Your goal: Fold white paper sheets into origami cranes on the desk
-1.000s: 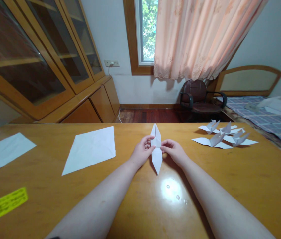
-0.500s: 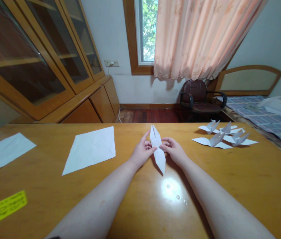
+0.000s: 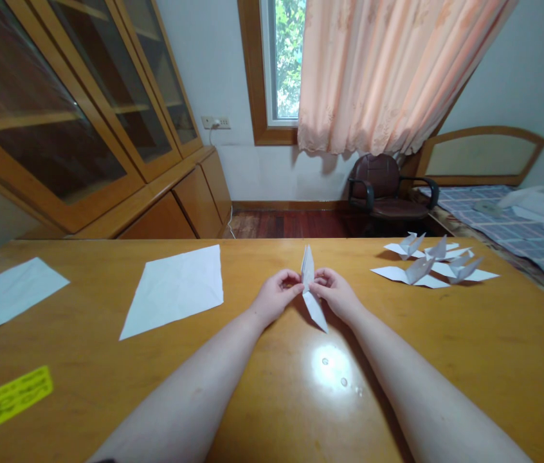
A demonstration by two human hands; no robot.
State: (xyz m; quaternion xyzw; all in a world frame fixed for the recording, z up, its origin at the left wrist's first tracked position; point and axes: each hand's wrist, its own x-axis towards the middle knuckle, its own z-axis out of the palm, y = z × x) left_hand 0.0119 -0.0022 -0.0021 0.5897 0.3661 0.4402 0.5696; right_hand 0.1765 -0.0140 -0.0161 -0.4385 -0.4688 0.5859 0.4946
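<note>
A folded white paper (image 3: 315,311), long and pointed at both ends, is held above the middle of the table. My left hand (image 3: 276,294) pinches its left edge at the narrow waist, thumb toward me. On the other side my right hand (image 3: 337,292) pinches the same waist between thumb and curled fingers. The far half of the paper stands up as a slim point showing several layers; the near half slants toward me and to the right. Some fingertips are hidden behind the paper.
Several folded paper cranes (image 3: 417,270) stand at the table's back right. A flat white sheet (image 3: 175,292) lies left of my hands, and another sheet (image 3: 9,299) farther left. A yellow label (image 3: 6,402) is at the near left. Beyond the table's far edge stands a chair (image 3: 382,190).
The folded paper has turned in my fingers: its broad face was toward me, and now it looks narrower, with layered edges showing. Both hands keep their pinch in nearly the same place.
</note>
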